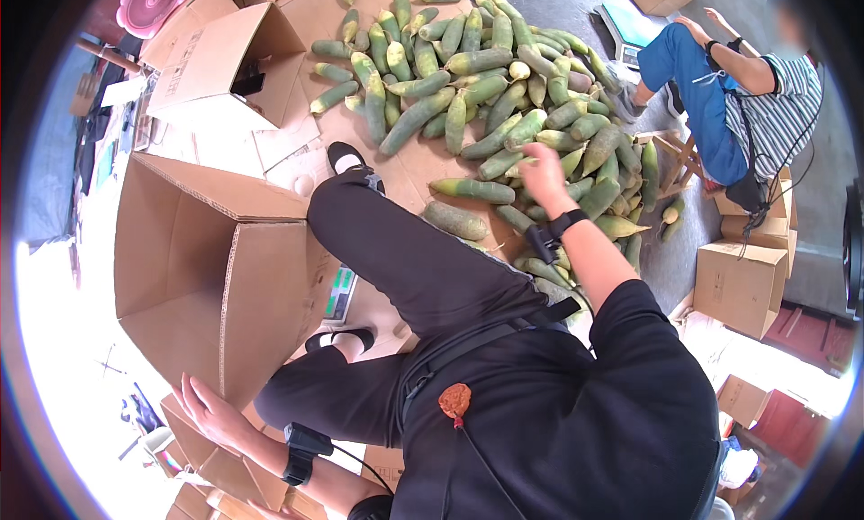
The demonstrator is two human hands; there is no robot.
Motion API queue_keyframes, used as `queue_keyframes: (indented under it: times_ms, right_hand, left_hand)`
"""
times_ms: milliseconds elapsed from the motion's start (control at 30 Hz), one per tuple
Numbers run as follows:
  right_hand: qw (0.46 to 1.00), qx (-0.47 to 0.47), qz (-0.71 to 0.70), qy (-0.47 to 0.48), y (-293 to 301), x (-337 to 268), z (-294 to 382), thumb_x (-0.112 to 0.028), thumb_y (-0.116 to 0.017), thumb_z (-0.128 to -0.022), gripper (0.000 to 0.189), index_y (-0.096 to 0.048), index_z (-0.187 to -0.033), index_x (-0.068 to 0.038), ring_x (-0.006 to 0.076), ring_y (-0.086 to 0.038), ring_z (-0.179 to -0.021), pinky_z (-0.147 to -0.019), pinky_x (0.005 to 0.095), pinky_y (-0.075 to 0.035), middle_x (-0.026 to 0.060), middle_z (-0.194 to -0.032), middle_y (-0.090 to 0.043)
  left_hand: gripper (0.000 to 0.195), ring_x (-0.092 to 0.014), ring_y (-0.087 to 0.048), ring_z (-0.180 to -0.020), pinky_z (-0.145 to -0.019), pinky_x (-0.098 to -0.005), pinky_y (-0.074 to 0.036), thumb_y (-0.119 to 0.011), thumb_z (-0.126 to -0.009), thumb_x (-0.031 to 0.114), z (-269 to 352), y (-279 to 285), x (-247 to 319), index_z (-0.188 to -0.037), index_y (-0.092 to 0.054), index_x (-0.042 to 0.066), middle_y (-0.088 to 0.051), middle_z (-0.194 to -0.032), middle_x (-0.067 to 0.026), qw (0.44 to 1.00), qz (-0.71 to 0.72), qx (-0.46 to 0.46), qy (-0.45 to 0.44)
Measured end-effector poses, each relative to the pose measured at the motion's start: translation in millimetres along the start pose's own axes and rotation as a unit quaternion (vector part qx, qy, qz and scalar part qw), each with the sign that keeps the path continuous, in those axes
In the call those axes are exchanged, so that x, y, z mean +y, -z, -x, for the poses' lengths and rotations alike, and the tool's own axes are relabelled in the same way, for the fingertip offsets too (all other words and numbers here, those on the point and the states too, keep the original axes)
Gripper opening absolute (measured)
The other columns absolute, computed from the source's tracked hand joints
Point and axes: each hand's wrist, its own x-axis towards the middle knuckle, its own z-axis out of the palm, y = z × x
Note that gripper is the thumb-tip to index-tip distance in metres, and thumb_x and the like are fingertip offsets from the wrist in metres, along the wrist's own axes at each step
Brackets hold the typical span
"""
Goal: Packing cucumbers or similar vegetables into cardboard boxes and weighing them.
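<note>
An open cardboard box point(169, 243) stands beside my knees, its mouth towards me and no contents visible inside. My left hand point(209, 412) lies flat against the near lower edge of this box, fingers extended and holding nothing. My right hand point(542, 179) reaches into a large heap of green radishes point(479, 61), with bent fingers at one of them. Whether it grips that radish is hidden by the hand itself. Two radishes, a long green one point(472, 190) and a duller, thick one point(455, 221), lie between my thigh and that hand.
A second open carton point(223, 61) stands beyond the box. Partly behind the box is a scale with a green display point(341, 294). Across the heap a seated person point(736, 108) is near a teal-topped scale point(628, 30). Cartons point(739, 283) are stacked at right.
</note>
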Motion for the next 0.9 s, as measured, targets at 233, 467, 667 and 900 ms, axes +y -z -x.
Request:
queue_keyframes:
  times_ms: [233,467,667,900]
  right_hand:
    - [0.891,0.135,0.171,-0.399,87,121,-8,-0.036,-0.076,-0.063,0.083,-0.038,-0.134,-0.011,0.0379,-0.048,-0.117,-0.097,0.0446,-0.041,0.0207,-0.128,-0.047]
    - [0.920,0.115,-0.072,-0.367,65,216,-1,-0.025,-0.081,-0.060,0.098,-0.028,-0.137,0.004,0.0305,-0.046,-0.119,-0.099,0.0372,-0.040,0.0198,-0.134,-0.042]
    - [0.910,0.075,-0.068,-0.403,53,225,-9,-0.022,-0.082,-0.061,0.071,-0.052,-0.118,0.006,0.0268,-0.058,-0.101,-0.089,0.0367,-0.045,0.0180,-0.113,-0.060]
    - [0.928,0.107,-0.056,-0.353,60,188,0,-0.019,-0.079,-0.065,0.065,-0.048,-0.116,0.006,0.0279,-0.061,-0.087,-0.072,0.0354,-0.051,0.0166,-0.103,-0.061]
  left_hand:
    - [0.040,-0.026,-0.047,-0.120,-0.098,-0.0361,-0.037,-0.044,-0.093,0.036,4,7,17,-0.119,-0.060,0.010,-0.048,-0.134,-0.0072,1.000,0.010,-0.005,0.026]
    - [0.039,-0.025,-0.047,-0.121,-0.098,-0.0343,-0.037,-0.044,-0.092,0.035,-1,2,4,-0.118,-0.060,0.011,-0.045,-0.137,-0.0077,1.000,0.012,0.005,0.018]
    - [0.037,-0.026,-0.047,-0.120,-0.098,-0.0340,-0.037,-0.047,-0.092,0.033,2,4,3,-0.117,-0.060,0.009,-0.045,-0.136,-0.0094,0.999,0.028,0.014,0.034]
    - [0.032,-0.028,-0.048,-0.120,-0.097,-0.0356,-0.039,-0.053,-0.089,0.026,5,-6,6,-0.115,-0.060,0.008,-0.045,-0.136,-0.0118,0.995,0.090,0.031,0.028]
